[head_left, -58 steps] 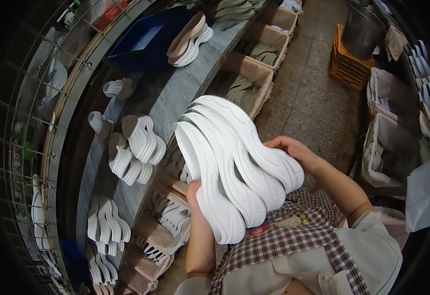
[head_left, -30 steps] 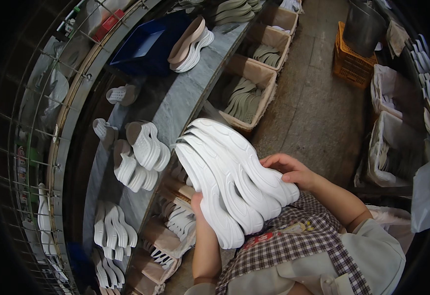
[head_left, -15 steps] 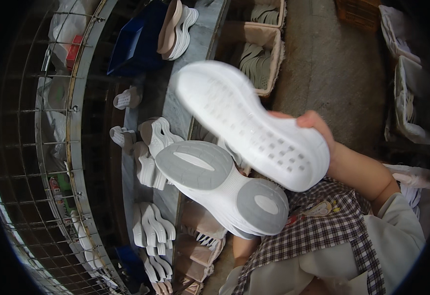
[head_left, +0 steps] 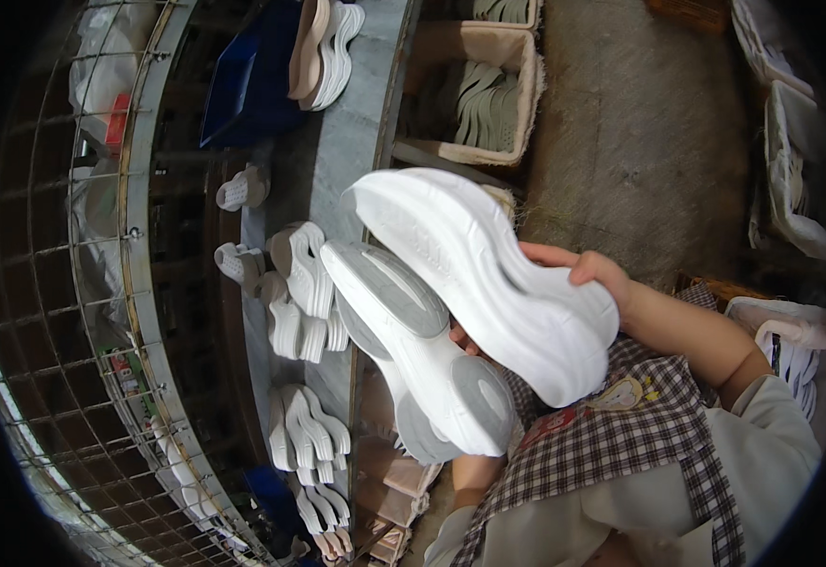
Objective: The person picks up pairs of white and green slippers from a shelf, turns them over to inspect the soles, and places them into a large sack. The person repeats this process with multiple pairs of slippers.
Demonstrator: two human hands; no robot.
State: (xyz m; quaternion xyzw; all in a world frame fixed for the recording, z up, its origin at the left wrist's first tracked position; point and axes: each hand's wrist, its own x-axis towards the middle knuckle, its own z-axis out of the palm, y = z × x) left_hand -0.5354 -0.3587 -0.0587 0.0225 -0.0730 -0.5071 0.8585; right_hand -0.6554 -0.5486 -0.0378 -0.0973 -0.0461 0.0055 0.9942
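My right hand point(head_left: 602, 277) is closed round the heel end of a pair of stacked white shoe soles point(head_left: 488, 283), thumb on the side edge. These are tilted, so their wavy sidewalls show. Just left of them and partly behind is another pair of white shoe soles with grey tread patches point(head_left: 408, 359). My left hand point(head_left: 465, 340) holds that pair; only some fingertips show between the two pairs, and the rest is hidden. My left forearm point(head_left: 474, 477) comes up beneath them.
A grey bench point(head_left: 351, 142) on the left carries several stacks of white soles point(head_left: 309, 430) and a blue bin point(head_left: 247, 85). Cloth-lined baskets point(head_left: 526, 104) with soles stand beyond the bench edge. Wire mesh point(head_left: 101, 312) runs along the far left; more lined baskets point(head_left: 795, 180) are at right.
Both pairs have been turned: the white pair now shows its sidewalls instead of its dotted face, and the grey-treaded pair is edge-on with two soles visible. The right-hand pair has dropped slightly.
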